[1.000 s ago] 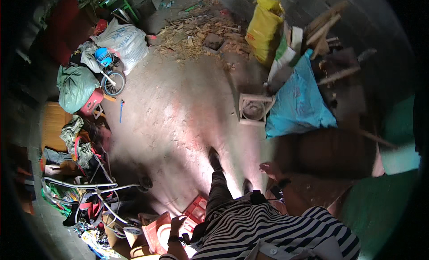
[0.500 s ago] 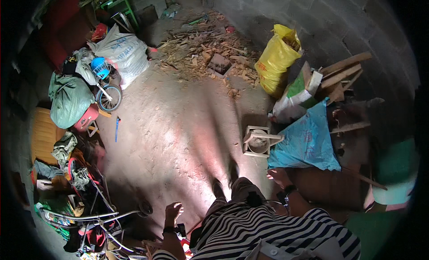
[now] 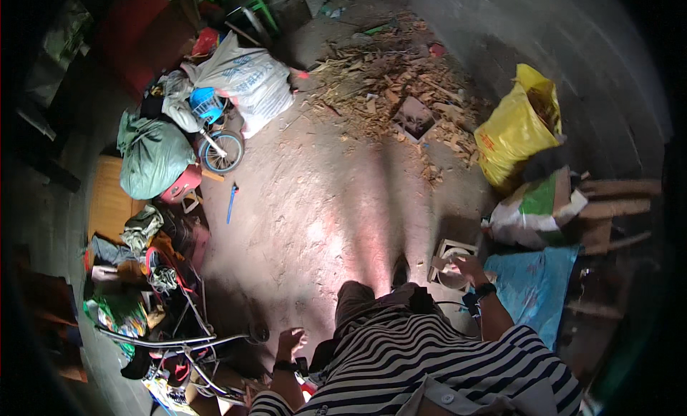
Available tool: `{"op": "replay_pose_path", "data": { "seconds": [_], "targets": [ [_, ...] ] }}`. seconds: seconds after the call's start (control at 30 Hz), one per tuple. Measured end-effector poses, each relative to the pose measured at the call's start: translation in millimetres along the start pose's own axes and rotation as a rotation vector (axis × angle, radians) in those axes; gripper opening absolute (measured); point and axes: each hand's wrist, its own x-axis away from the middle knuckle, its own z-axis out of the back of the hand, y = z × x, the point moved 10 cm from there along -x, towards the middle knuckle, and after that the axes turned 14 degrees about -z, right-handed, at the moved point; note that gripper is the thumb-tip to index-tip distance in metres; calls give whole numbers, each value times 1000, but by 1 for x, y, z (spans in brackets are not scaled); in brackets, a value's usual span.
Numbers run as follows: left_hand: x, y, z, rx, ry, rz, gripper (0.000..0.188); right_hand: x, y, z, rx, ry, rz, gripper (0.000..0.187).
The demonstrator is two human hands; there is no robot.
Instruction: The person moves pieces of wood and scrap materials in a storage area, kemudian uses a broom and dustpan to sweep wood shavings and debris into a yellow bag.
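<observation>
My right hand [image 3: 469, 270] reaches out over a small square wooden frame [image 3: 436, 263] on the floor, its fingers stretched toward the middle. A round greyish piece sits inside the frame, partly covered by the hand, so I cannot see whether the fingers touch the wood. Just right of that hand lies a blue woven sack [image 3: 533, 284]. My left hand [image 3: 291, 341] hangs at my left side with loosely bent fingers and nothing visible in it. The handlebar [image 3: 168, 340] of a metal-framed object is the nearest thing to it.
Wood scraps [image 3: 390, 80] lie heaped at the back around a square box [image 3: 413, 118]. A filled yellow sack [image 3: 517, 130] and boards [image 3: 619, 208] line the right side. At left stand a white sack [image 3: 250, 80], a small bicycle [image 3: 222, 152] and a green bag [image 3: 154, 158].
My right hand has moved from beside the blue sack to over the wooden frame. My left hand stays low at my side. The whole view has swung, shifting the scene rightward.
</observation>
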Motion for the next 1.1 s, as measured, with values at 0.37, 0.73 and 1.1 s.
{"op": "replay_pose_path", "data": {
  "seconds": [0.37, 0.73, 1.1],
  "targets": [
    [-142, 136, -32, -86, -180, -114, 19, -21, -34, 21, -464, -138, -257, 35],
    [-382, 234, 6, -417, -253, -559, 20, -76, -28, 8, -180, -22, -355, 39],
    [-435, 236, 77, -538, -252, -449, 23, -172, -292, 8, -247, -168, -352, 43]
  ]
}}
